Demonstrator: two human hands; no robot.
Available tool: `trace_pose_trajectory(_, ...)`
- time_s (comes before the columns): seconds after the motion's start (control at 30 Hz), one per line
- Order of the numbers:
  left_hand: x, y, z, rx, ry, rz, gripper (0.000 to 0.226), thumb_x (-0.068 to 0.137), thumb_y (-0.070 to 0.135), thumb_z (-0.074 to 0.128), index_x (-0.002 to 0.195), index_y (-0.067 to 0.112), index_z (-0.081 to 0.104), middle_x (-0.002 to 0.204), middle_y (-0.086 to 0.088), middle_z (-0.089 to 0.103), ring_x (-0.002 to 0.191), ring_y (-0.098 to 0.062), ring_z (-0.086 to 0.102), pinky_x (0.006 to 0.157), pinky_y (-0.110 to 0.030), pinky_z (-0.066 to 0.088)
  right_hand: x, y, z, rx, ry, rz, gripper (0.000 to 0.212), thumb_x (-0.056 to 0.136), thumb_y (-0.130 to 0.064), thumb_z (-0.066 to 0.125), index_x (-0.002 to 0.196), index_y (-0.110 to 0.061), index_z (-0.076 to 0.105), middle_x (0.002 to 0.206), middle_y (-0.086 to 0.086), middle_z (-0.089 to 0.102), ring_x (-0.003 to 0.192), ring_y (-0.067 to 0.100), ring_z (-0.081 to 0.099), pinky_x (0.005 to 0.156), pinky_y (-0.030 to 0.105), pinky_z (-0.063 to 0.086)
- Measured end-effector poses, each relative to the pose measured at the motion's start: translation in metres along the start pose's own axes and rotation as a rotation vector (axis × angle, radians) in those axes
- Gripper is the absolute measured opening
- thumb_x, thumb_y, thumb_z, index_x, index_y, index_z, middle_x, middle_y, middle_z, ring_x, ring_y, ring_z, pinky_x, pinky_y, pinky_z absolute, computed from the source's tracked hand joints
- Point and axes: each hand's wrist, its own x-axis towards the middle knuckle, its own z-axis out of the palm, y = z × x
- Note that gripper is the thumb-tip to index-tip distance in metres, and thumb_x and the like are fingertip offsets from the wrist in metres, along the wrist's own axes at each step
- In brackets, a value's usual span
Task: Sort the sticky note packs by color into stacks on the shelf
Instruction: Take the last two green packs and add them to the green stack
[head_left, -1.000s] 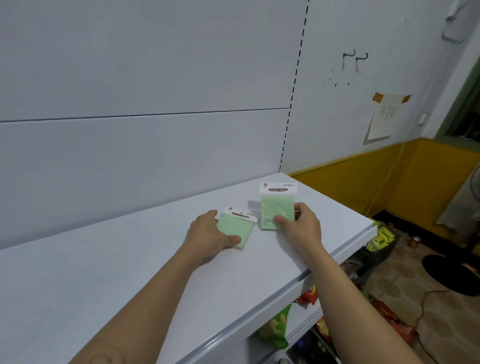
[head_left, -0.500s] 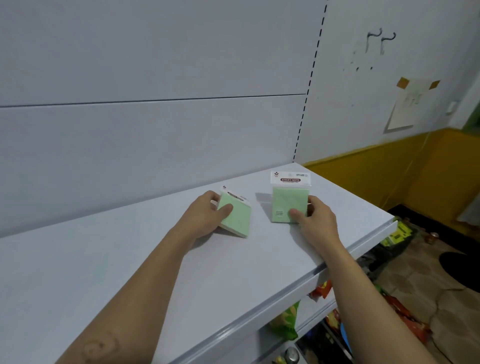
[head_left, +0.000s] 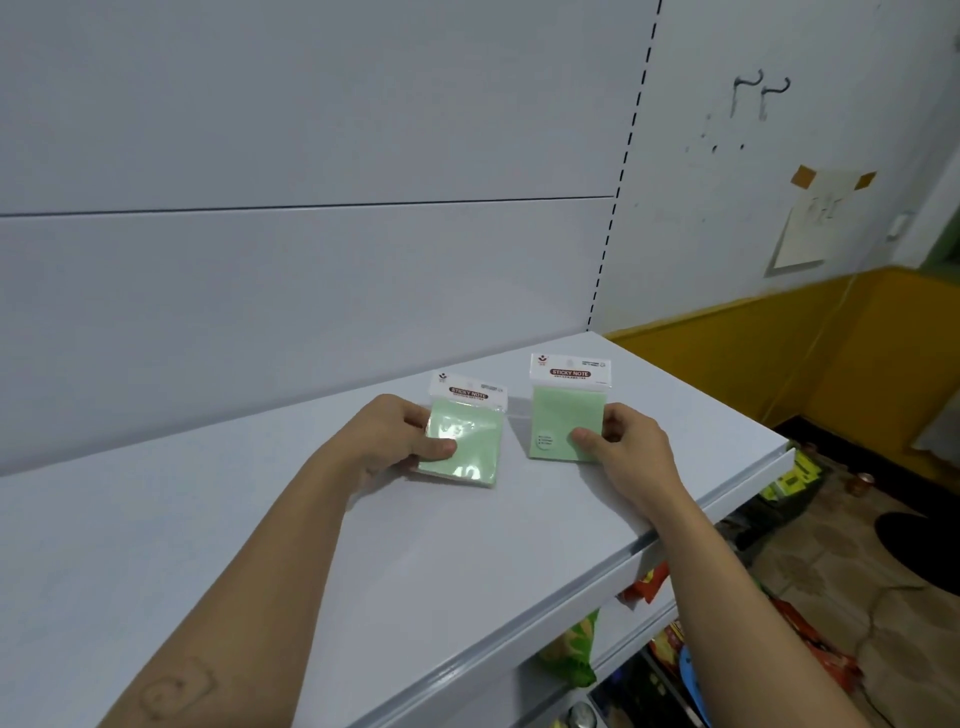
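The left green pack (head_left: 467, 447) is pinched between thumb and curled fingers of the left hand (head_left: 389, 441), low on the white shelf (head_left: 260, 545). Just beside it, the right hand (head_left: 631, 449) grips the right green pack (head_left: 563, 410) the same way. I judge no stack is formed yet; these 2 same-color packs must be joined.

Hidden, cropped, illegible
Behind left hand (head_left: 389, 441): left pack (head_left: 470, 447) near-left edge. Behind right hand (head_left: 628, 447): right pack (head_left: 563, 415) lower right corner. Illegible: paper (head_left: 808, 228) writing. Cropped at bottom: goods (head_left: 569, 654).
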Motion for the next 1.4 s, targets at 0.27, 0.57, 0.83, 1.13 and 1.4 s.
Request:
trace_pose_trajectory(0.27,0.006,-0.007,0.015,0.198,0.239,0.220,0.013,0.077,0.010,0.077,0.084,0.016,0.068,0.040,0.019,0.050,0.039,0.005,0.048,0.042,-0.006,0.034,-0.003,-0.003,-0.001,0.003,0.003,-0.004,0.013,0.082,-0.027,0.074,0.092,-0.023,0.066,0.091,-0.010,0.070,0.088,0.011,0.066,0.077,0.030,0.054)
trace_pose_trajectory(0.57,0.012,-0.013,0.013,0.299,0.235,0.249,0.006,0.081,0.018,0.073,0.083,0.023,0.070,0.064,-0.001,0.058,0.056,-0.011,0.053,0.052,-0.011,0.043,-0.005,-0.004,0.000,-0.015,0.036,-0.027,0.013,0.083,-0.024,0.073,0.094,-0.022,0.066,0.091,-0.006,0.068,0.086,0.014,0.063,0.069,0.024,0.050)
trace_pose_trajectory(0.83,0.012,-0.011,0.007,0.166,0.139,0.199,0.007,0.087,0.008,0.067,0.092,0.009,0.071,0.068,0.000,0.071,0.056,-0.004,0.065,0.055,-0.015,0.049,-0.002,-0.001,0.001,-0.030,0.043,-0.031,0.013,0.083,-0.026,0.073,0.093,-0.024,0.065,0.094,-0.003,0.069,0.088,0.017,0.063,0.075,0.031,0.054)
trace_pose_trajectory(1.13,0.013,-0.010,0.010,0.188,0.177,0.204,0.004,0.084,0.009,0.071,0.087,0.008,0.071,0.072,-0.010,0.072,0.056,-0.012,0.065,0.056,-0.020,0.050,-0.003,-0.009,0.000,-0.033,0.045,-0.027,0.013,0.081,-0.024,0.074,0.092,-0.022,0.068,0.089,-0.003,0.068,0.083,0.016,0.062,0.072,0.029,0.051)
trace_pose_trajectory(1.4,0.008,0.003,0.014,0.156,0.234,0.216,0.003,0.082,-0.001,0.070,0.084,0.000,0.068,0.058,-0.003,0.057,0.044,-0.003,0.054,0.049,-0.017,0.047,-0.006,-0.015,-0.009,-0.054,0.095,-0.025,0.008,0.081,-0.024,0.074,0.087,-0.022,0.069,0.080,-0.003,0.066,0.076,0.018,0.058,0.063,0.028,0.044)
